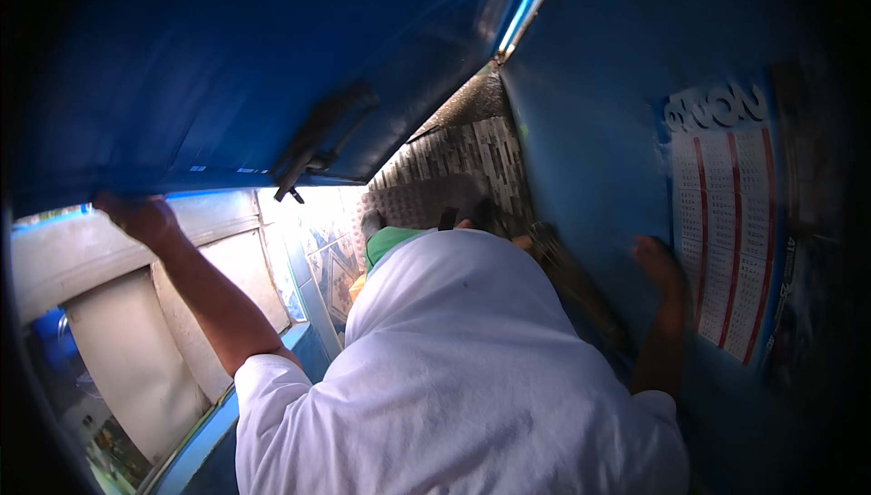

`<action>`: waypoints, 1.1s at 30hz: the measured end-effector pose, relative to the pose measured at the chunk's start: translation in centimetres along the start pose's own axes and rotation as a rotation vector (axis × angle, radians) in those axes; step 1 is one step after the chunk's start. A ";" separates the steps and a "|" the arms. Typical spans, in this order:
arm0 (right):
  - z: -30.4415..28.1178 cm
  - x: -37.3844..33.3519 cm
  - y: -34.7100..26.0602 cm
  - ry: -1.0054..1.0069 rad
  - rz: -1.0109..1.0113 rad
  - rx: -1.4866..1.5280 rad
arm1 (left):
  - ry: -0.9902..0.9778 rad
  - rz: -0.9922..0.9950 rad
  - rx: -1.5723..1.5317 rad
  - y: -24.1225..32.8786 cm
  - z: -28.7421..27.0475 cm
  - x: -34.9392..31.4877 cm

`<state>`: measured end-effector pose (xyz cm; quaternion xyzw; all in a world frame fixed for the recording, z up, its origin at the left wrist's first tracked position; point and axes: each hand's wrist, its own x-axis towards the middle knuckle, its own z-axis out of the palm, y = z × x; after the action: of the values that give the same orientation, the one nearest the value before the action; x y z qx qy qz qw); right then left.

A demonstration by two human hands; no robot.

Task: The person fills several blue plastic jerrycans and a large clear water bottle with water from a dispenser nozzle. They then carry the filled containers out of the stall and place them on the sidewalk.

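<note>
My left hand point(138, 218) reaches up at the left and grips the edge of a large blue door panel point(209, 50); its fingertips are partly hidden at that edge. A dark metal latch point(313, 146) is fixed to the panel, right of this hand. On the other side, my right hand point(660, 264) is raised beside the blue wall point(581, 159). It looks open and holds nothing that I can see, though its fingers are somewhat blurred and in shade. Whether it touches the wall I cannot tell.
A printed calendar sheet point(730, 232) hangs on the wall right of my right hand. Below my white shirt lie a dark textured mat point(417, 200) and striped grey tiles point(481, 159). Pale panels point(136, 350) with a blue sill point(204, 431) stand at lower left.
</note>
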<state>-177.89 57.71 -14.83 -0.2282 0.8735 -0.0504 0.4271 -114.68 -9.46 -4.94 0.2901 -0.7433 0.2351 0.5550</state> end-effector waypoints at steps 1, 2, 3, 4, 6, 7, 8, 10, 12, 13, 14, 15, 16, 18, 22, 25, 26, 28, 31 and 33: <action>0.7 0.7 -0.5 0.054 0.038 -0.107 | -0.031 -0.012 -0.083 -0.5 -0.2 -0.1; 1.9 1.5 -1.5 0.099 0.013 -0.055 | -0.099 -0.085 -0.046 -0.7 -0.5 0.0; 3.6 2.2 -2.9 0.146 -0.005 -0.023 | -0.212 -0.058 0.132 -0.5 -0.8 0.1; 4.9 2.4 -4.5 0.195 0.032 -0.015 | -0.243 0.024 0.204 -0.1 -1.1 0.5; 7.5 3.1 -9.3 0.087 -0.097 0.168 | -0.253 -0.166 -0.203 1.4 -1.3 1.8; 9.7 3.1 -12.4 0.065 -0.145 0.127 | -0.301 -0.467 -0.609 2.7 -1.7 2.2; 12.1 3.1 -15.8 0.046 -0.236 0.084 | -0.288 -0.628 -0.971 4.2 -2.1 2.6; 16.5 2.3 -23.2 0.020 -0.430 -0.165 | -0.348 -0.561 -1.310 6.3 -3.4 4.1; 19.5 -1.1 -29.4 -0.020 -0.395 -0.114 | -0.380 -0.287 -1.283 7.3 -4.3 6.2; 20.7 -3.0 -32.3 -0.030 -0.406 -0.108 | -0.396 -0.143 -1.219 7.5 -4.8 7.1; 21.9 -4.9 -35.1 -0.039 -0.416 -0.095 | -0.448 -0.134 -1.269 8.2 -5.4 7.6; 22.7 -6.7 -37.5 -0.047 -0.438 -0.086 | -0.518 -0.130 -1.323 9.0 -6.0 8.0; 23.4 -8.3 -39.7 -0.001 -0.512 -0.080 | -0.605 -0.050 -1.356 9.4 -6.4 8.3; 24.7 -11.2 -42.4 0.086 -0.670 -0.078 | -0.775 0.088 -1.446 10.5 -7.0 8.5; 26.9 -13.2 -43.2 -0.070 -0.573 0.429 | -1.004 0.245 -1.828 14.3 -6.5 8.3; 28.8 -12.4 -41.4 -0.151 -0.489 1.052 | -1.135 0.355 -1.786 16.6 -4.3 8.1; 29.3 -12.3 -40.3 -0.021 -0.494 1.094 | -1.020 0.371 -1.728 17.0 -2.5 8.1; 29.9 -13.0 -37.4 0.627 -0.576 0.620 | -0.895 0.196 -1.601 16.1 2.2 8.4; 30.0 -13.6 -33.1 0.831 -0.452 0.451 | -0.870 -0.084 -1.380 10.5 8.7 8.3; 29.6 -14.3 -29.7 0.781 -0.288 0.492 | -0.683 -0.326 -1.437 6.8 11.7 7.3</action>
<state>-137.00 40.72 -14.70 -0.2030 0.8902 -0.3960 0.0974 -129.06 -13.63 -1.32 0.0232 -0.7896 -0.4847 0.3756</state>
